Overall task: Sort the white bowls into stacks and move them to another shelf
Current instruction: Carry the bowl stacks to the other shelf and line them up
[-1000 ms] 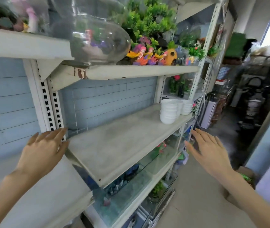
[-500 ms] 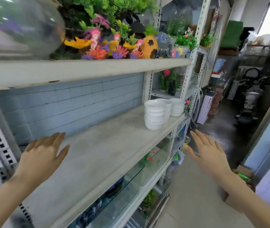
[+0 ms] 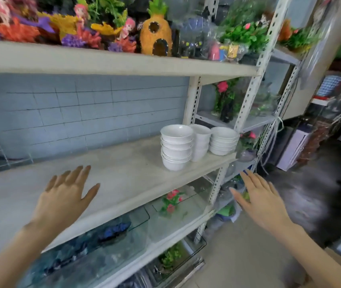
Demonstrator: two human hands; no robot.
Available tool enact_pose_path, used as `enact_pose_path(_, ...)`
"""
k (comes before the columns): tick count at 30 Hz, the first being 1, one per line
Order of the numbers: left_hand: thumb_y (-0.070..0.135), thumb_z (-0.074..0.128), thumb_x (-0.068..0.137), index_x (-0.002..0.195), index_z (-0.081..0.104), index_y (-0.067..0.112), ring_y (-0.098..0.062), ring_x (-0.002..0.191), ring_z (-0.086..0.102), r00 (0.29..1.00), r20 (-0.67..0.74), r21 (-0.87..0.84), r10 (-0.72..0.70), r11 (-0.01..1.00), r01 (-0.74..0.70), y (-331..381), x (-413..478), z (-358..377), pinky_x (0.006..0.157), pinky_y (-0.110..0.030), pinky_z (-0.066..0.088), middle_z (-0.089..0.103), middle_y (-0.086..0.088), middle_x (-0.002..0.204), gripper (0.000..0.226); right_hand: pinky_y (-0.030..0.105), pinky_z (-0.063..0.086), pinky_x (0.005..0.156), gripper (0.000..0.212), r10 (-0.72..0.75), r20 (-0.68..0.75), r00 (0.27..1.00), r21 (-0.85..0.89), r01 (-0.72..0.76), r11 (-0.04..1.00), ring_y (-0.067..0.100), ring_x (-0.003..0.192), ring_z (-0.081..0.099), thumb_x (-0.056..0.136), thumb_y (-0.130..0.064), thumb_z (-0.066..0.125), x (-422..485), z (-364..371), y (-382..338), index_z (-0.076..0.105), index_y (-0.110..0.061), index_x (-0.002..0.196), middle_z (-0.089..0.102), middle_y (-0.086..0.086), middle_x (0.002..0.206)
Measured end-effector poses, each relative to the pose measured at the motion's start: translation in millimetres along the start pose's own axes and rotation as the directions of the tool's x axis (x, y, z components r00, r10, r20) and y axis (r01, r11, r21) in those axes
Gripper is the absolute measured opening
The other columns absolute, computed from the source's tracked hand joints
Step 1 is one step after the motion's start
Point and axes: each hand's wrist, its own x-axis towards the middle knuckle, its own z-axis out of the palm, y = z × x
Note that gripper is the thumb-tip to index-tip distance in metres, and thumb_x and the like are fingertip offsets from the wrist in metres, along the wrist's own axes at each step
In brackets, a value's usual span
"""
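**Closing on the bowl stacks, both hands empty**

The left hand (image 3: 65, 196) hovers over the grey shelf (image 3: 128, 173), fingers spread flat, holding nothing; the right hand (image 3: 263, 201) reaches out past the shelf's front edge, likewise open and empty; compared with a second ago the view has advanced along the shelf, so the white bowls (image 3: 176, 147) loom larger; three stacks stand at its far right end, well beyond either hand; a grasp looks imminent. Below, glass tanks (image 3: 124, 231) hold aquarium ornaments.

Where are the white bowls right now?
In the head view, the bowls stand in three stacks at the right end of the middle shelf, by the upright post, beyond both hands.
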Motion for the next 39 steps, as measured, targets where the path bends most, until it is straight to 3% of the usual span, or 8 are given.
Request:
enact_pose_path(7,0.062,0.019,0.084,0.151,0.018,0.023,-0.022,0.139,0.033,0.985,0.166,-0.127,-0.051,0.989,0.072,74.4,20.2,4.4,0.113,-0.038,0.026,0.026,0.001,0.156,0.078,0.034,0.028,0.108,0.073,-0.135,0.135,0.982,0.333,0.083,0.939,0.016,0.143,0.017,0.09,-0.057,0.035,45.9,10.8,24.4,0.009,-0.023,0.15,0.016,-0.002,0.157)
enact_pose_path(14,0.069,0.042,0.077,0.149,0.018,0.029,-0.018,0.134,0.04,0.969,0.243,-0.436,-0.032,0.889,0.139,125.1,86.1,45.8,0.108,-0.041,0.035,0.035,0.007,0.151,0.085,0.025,0.018,0.11,0.084,-0.363,0.174,0.915,0.691,0.149,0.707,0.006,0.141,0.017,0.082,-0.065,0.04,112.5,37.0,6.1,0.003,-0.032,0.149,0.013,-0.012,0.156)
enact_pose_path(18,0.055,0.065,0.074,0.15,0.007,0.024,-0.018,0.133,0.04,0.966,0.256,-0.569,-0.023,0.805,0.169,148.5,122.7,78.0,0.109,-0.038,0.035,0.032,0.004,0.152,0.1,0.03,0.022,0.114,0.091,-0.469,0.128,0.874,0.782,0.202,0.59,0.002,0.139,0.019,0.076,-0.068,0.045,152.0,47.3,-16.0,-0.001,-0.035,0.148,0.015,-0.014,0.155)
enact_pose_path(23,0.055,0.072,0.061,0.139,0.007,0.039,-0.008,0.128,0.04,0.958,0.284,-0.729,0.047,0.659,0.184,174.6,150.8,101.7,0.105,-0.023,0.033,0.035,0.014,0.142,0.102,0.004,0.023,0.101,0.077,-0.606,0.035,0.795,0.891,0.25,0.379,-0.023,0.124,0.023,0.085,-0.048,0.057,189.3,57.9,-34.4,-0.002,-0.054,0.133,0.017,-0.032,0.145)
enact_pose_path(27,0.058,0.079,0.052,0.13,0.019,0.048,0.002,0.123,0.047,0.965,0.26,-0.84,-0.025,0.488,0.239,185.4,158.8,115.0,0.103,-0.021,0.039,0.046,0.021,0.134,0.098,0.032,0.024,0.116,0.095,-0.662,-0.067,0.747,0.92,0.303,0.248,-0.003,0.139,0.021,0.083,-0.051,0.062,204.1,79.3,-44.2,-0.007,-0.039,0.147,0.017,-0.016,0.155)
enact_pose_path(34,0.05,0.088,0.042,0.133,0.037,0.028,-0.002,0.113,0.056,0.951,0.232,-0.869,-0.205,0.395,0.298,196.1,156.9,123.0,0.088,-0.017,0.049,0.057,0.013,0.125,0.106,0.037,0.039,0.107,0.095,-0.61,-0.201,0.766,0.935,0.337,0.115,0.005,0.134,0.036,0.076,-0.063,0.063,213.4,103.4,-51.6,0.002,-0.041,0.145,0.032,-0.01,0.15)
enact_pose_path(37,0.027,0.095,0.045,0.127,0.046,0.02,-0.011,0.111,0.06,0.933,0.201,-0.866,-0.299,0.39,0.312,203.2,157.0,120.9,0.08,-0.015,0.051,0.062,0.01,0.117,0.096,0.043,0.042,0.104,0.085,-0.569,-0.213,0.794,0.953,0.297,0.057,0.01,0.132,0.041,0.079,-0.056,0.064,216.3,110.1,-54.3,0.013,-0.037,0.144,0.037,-0.008,0.148)
enact_pose_path(39,0.039,0.093,0.039,0.125,0.048,0.025,-0.007,0.109,0.061,0.925,0.192,-0.878,-0.328,0.365,0.311,206.0,155.9,117.4,0.078,-0.015,0.051,0.064,0.013,0.115,0.098,0.043,0.043,0.103,0.081,-0.554,-0.22,0.803,0.954,0.295,0.048,0.011,0.131,0.042,0.08,-0.056,0.063,219.1,114.0,-56.6,0.016,-0.035,0.143,0.04,-0.005,0.146)
